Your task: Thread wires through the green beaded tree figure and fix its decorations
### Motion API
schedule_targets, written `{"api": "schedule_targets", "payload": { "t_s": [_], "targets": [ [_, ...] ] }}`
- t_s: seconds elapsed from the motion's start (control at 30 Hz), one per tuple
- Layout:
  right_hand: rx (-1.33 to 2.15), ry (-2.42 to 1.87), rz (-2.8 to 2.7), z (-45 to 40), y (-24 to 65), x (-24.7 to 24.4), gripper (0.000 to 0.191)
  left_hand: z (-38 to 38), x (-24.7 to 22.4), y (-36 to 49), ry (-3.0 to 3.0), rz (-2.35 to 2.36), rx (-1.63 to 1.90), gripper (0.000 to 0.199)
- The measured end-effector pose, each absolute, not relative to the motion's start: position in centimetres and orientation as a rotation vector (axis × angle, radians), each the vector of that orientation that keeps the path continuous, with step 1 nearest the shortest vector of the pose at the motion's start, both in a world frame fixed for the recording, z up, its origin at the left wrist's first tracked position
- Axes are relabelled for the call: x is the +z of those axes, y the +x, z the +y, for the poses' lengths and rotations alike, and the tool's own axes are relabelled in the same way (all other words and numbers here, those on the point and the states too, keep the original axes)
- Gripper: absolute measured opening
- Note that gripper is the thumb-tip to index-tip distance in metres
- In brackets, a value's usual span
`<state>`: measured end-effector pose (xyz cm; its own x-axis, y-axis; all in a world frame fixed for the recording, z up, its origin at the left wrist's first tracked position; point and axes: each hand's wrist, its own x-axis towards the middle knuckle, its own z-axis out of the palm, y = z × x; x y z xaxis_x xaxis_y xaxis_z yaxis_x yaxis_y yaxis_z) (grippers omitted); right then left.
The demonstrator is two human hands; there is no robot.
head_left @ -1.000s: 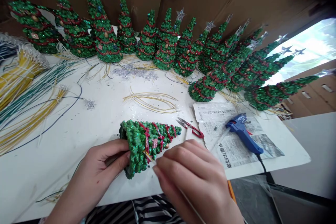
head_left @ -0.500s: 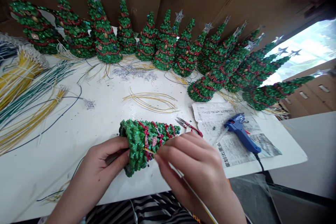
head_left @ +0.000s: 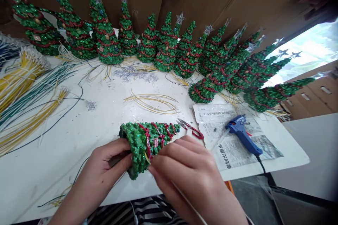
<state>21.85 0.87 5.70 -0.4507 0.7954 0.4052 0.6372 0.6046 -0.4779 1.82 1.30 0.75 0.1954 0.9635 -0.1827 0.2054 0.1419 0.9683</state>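
My left hand [head_left: 95, 168] grips a small green glitter cone tree [head_left: 145, 146], which lies on its side with red garland and its tip pointing right. My right hand [head_left: 187, 172] pinches a thin pale wire [head_left: 185, 200] against the tree's lower side. The wire's yellow end [head_left: 146, 158] touches the tree near my fingertips. Red-handled thread snips [head_left: 190, 129] lie just beyond my right hand, and a blue glue gun [head_left: 241, 133] rests on newspaper [head_left: 211, 116] further right.
Several finished glitter trees [head_left: 166, 45] with silver stars stand or lean along the back of the white table [head_left: 105, 116]. Bundled yellow wires [head_left: 21, 77] and green wires [head_left: 34, 91] lie at left. Loose yellow wires [head_left: 151, 103] lie mid-table. Cardboard [head_left: 211, 0] stands behind.
My right hand has moved left and closer to the tree, covering more of its lower side. The tree has turned slightly in my left hand.
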Motion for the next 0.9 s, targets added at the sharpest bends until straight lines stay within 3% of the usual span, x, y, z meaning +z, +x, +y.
{"api": "schedule_targets", "payload": {
  "t_s": [0.23,0.6,0.9],
  "targets": [
    [0.396,-1.143,-2.173,1.1,21.6,5.8,0.024,1.3,0.7,1.8,1.278,1.231,0.819,0.016],
    [0.403,-1.016,-2.085,1.7,21.8,4.3,0.007,1.6,0.4,1.5,1.257,1.169,0.737,0.019],
    [0.313,-1.021,-2.061,1.5,21.3,3.7,0.012,1.6,0.0,1.3,1.301,1.124,0.748,0.015]
  ]
}}
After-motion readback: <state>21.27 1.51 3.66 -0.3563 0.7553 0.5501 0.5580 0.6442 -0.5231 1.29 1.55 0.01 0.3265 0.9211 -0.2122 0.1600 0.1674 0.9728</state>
